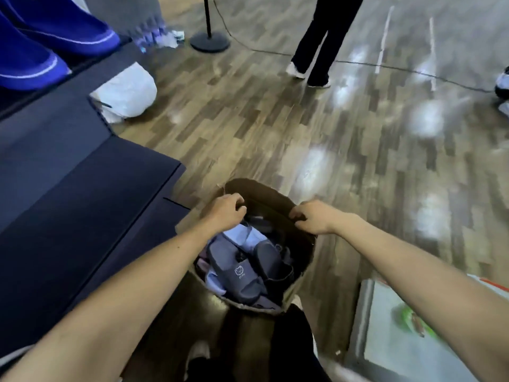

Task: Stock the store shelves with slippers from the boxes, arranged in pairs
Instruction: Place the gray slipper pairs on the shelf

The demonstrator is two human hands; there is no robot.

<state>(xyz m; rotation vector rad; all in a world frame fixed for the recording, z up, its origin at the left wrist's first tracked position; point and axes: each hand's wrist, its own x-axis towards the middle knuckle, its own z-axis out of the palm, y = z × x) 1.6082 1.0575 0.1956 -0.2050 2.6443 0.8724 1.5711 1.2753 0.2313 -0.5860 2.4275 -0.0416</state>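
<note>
Both my hands are on the cardboard box, which stands open on the wooden floor just ahead of my feet. My left hand has its fingers curled over the box's left rim. My right hand is clenched on the right rim, thumb and fingers folded around the cardboard edge. The hands are apart, with the far wall of the box between them.

The slippers lie in a loose heap inside the box, below my hands and a little nearer to me. On top, toward the box's near edge, is a grey slipper with a small cat face printed on its strap. A darker slipper leans against its right side. A pale blue slipper sits just under my left hand; I cannot tell whether my knuckles touch it.

To my left the dark shelf unit rises in steps, its lower front corner just beside the box's left rim. On an upper shelf sit blue slippers with a white stripe. A white plastic bag rests on the floor against the shelf's far end. Well beyond the box a person's legs in dark trousers stand near a round black stand base. A flat pale carton with green print lies on the floor under my right forearm.
</note>
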